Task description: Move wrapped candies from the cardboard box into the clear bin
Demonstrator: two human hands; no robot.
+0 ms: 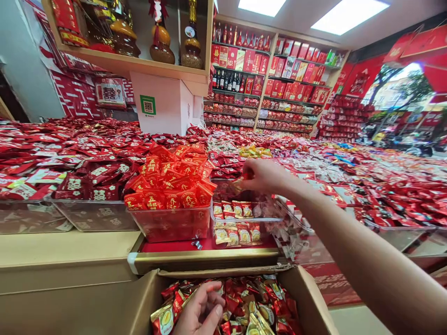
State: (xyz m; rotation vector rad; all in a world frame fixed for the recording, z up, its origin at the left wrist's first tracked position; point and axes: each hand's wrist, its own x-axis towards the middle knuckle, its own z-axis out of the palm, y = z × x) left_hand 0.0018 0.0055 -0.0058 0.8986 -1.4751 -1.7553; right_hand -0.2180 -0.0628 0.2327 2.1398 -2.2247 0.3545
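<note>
My right hand [263, 176] reaches over a clear plastic bin [275, 215], its fingers closed on a small gold-and-red wrapped candy [239, 184], mostly hidden by the fingers. Inside that bin, similar wrapped candies [238, 233] stand in neat rows at the front left; part of the bin's dark base shows. Below, an open cardboard box [314, 298] holds a loose heap of the same red-and-gold candies [267, 314]. My left hand [200, 311] is low over the heap, fingers loosely curled with the thumb apart, and nothing shows in it.
Left of the bin stands a clear bin heaped with bright red packets [171, 181]. More bins with dark red packets [101, 179] lie further left, others to the right. A gold-edged shelf front [209, 260] separates bins and box. A small silver scrap [197, 244] lies there.
</note>
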